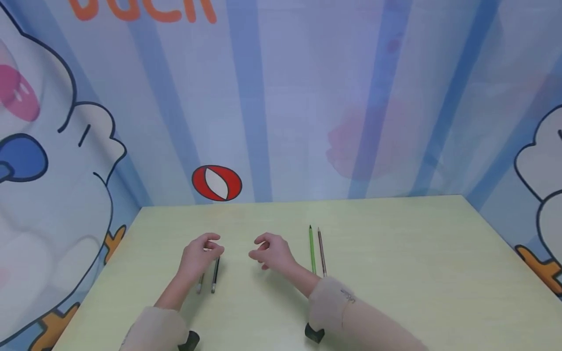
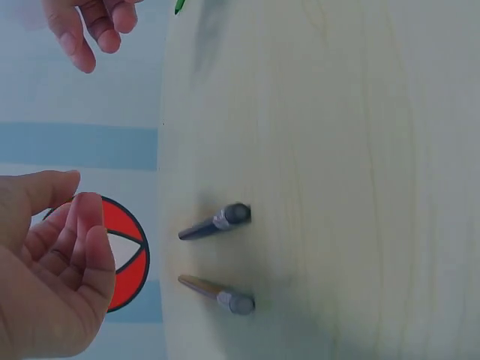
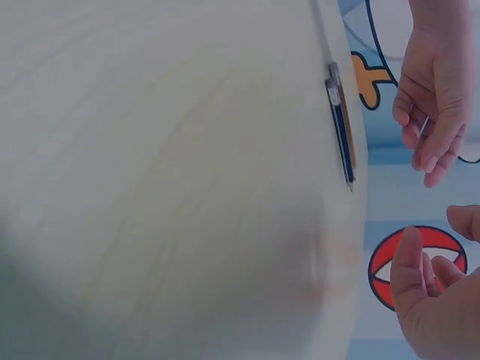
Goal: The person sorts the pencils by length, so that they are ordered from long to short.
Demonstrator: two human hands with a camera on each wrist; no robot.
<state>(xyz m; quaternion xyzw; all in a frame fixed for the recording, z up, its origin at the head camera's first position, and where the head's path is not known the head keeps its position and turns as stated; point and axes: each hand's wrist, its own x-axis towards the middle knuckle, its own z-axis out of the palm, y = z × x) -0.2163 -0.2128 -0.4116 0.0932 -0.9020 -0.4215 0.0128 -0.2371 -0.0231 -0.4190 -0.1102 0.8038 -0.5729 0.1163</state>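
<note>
A pale yellow surface (image 1: 421,273) with faint wood grain spreads out, twelve o'clock being the side away from the person. A blue striped backdrop (image 1: 298,97) stands along its far edge, carrying orange letters (image 1: 142,12) at eleven o'clock, a white cartoon figure (image 1: 48,209) at ten and another printed figure (image 1: 544,168) at two. A red-and-white ball print (image 1: 217,183) sits just above the far edge.

The left grip (image 1: 199,256) is empty, its fingers loosely bent. A dark pencil (image 1: 215,278) lies at its five o'clock and a brown pencil (image 2: 214,292) at its six, close beside each other, both partly hidden by the hand in the head view. The right grip (image 1: 272,252) is likewise empty and relaxed; at its three o'clock lie a green pencil (image 1: 312,248) and a reddish-brown pencil (image 1: 322,248), tips towards twelve, lower ends reaching the right forearm.
</note>
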